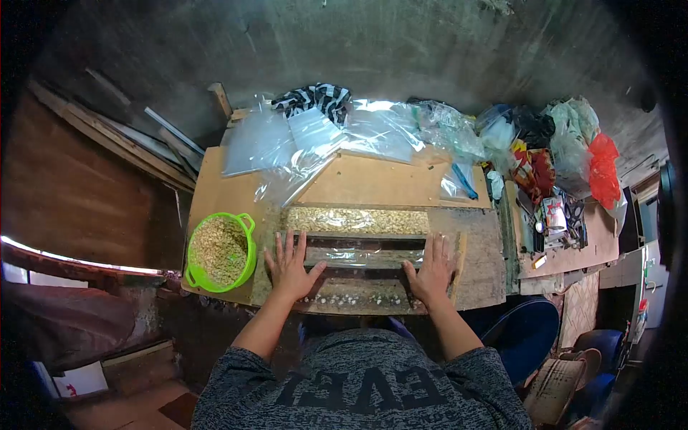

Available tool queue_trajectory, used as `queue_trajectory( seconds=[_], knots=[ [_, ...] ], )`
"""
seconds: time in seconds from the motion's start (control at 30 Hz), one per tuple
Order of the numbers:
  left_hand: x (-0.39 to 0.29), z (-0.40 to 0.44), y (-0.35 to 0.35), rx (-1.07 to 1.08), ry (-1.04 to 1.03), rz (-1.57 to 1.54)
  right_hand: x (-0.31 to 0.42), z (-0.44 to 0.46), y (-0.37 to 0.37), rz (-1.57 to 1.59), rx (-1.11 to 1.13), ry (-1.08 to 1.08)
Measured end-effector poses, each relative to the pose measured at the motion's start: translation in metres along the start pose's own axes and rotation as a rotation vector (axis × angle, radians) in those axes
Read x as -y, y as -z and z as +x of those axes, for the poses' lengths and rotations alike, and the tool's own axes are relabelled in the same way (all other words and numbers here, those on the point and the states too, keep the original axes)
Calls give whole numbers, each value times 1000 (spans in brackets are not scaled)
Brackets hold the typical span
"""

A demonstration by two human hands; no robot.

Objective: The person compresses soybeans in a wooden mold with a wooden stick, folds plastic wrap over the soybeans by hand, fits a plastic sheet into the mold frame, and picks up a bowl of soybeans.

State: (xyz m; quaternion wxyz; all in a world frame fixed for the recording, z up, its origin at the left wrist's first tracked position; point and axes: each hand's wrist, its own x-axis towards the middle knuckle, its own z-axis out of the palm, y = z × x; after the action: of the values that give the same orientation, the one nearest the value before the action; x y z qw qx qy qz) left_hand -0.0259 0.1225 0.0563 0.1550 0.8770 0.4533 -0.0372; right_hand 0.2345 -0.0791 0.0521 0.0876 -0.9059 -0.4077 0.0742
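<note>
My left hand (289, 269) lies flat with fingers spread at the left end of a clear plastic strip (364, 256). At the strip's right end, my right hand (432, 269) rests the same way, thumb pointing inward. Neither hand grips anything. The strip stretches over a dark wooden board or frame between my hands. Just beyond my fingertips sits a long row of small pale beige pieces (358, 220), covered by shiny clear plastic. To the left of my left hand, a bright green colander (250, 266) holds more of these pieces. I cannot tell exactly what they are.
Clear plastic sheets (383, 130) and a black-and-white striped bag (315, 99) lie along the table's back. A blue pen-like object (464, 182) lies at the right. Several plastic bags, one red (604, 170), and a white can (554, 213) crowd the far right. White crumbs dot the front edge.
</note>
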Motion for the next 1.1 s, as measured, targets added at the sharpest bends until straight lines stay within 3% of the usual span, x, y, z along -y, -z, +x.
queue_trajectory(
  seconds=[0.1,0.13,0.23,0.27,0.33,0.43,0.97,1.07,1.1],
  knots=[
    [-4,-3,2,-14,-13,33,-15,-14,8,62,-202,67],
    [-6,-3,1,-21,-35,42,-24,-18,7,61,-204,60],
    [-15,-4,-1,-34,-88,52,-64,-28,-7,184,-496,-28],
    [-18,-3,-1,-42,-109,55,-76,-35,-11,180,-501,-34],
    [-23,-1,-3,-34,-133,44,-86,-46,-6,88,-288,-215],
    [-28,2,-4,-30,-158,36,-91,-61,-6,89,-212,-253],
    [-43,10,-8,-12,-208,14,-113,-53,-22,347,-205,-335],
    [-48,10,-3,36,-174,21,-115,-53,-19,415,-207,-408],
    [-49,10,-3,35,-172,23,-114,-53,-17,769,-188,-424]
  ],
)
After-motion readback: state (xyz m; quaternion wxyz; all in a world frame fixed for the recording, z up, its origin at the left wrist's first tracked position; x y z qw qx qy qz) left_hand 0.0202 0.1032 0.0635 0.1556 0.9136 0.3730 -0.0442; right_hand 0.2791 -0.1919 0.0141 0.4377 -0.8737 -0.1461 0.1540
